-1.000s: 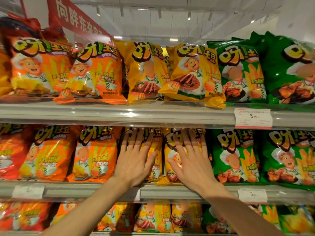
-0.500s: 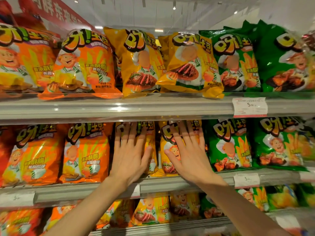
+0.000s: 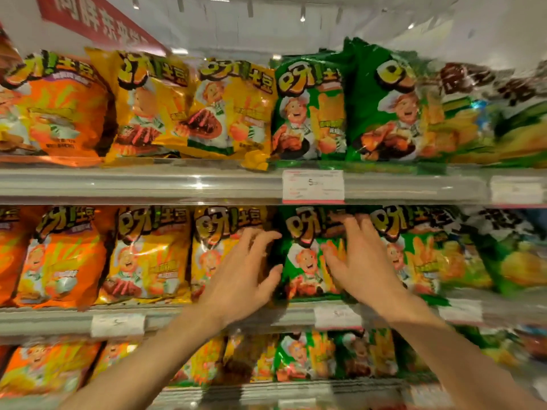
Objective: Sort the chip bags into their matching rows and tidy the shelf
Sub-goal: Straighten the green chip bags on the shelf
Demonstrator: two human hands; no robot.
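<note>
Chip bags stand in colour rows on three shelves: orange at the left, yellow in the middle, green at the right. My left hand (image 3: 241,273) is spread, fingers apart, at the left edge of a green bag (image 3: 307,261) on the middle shelf, over the neighbouring yellow bag (image 3: 210,250). My right hand (image 3: 359,258) lies flat with fingers apart on the right half of that same green bag, next to a second green bag (image 3: 411,250). Neither hand grips anything. The view is blurred by motion.
The middle shelf rail (image 3: 59,318) carries white price tags (image 3: 337,316). The top shelf holds orange (image 3: 56,108), yellow (image 3: 228,108) and green bags (image 3: 310,108). Differently printed green bags (image 3: 503,250) fill the far right. A red sign (image 3: 97,22) hangs at upper left.
Both hands have left the two yellow bags on the middle shelf and shifted right to the first green bag. The view has swung right, showing more green bags.
</note>
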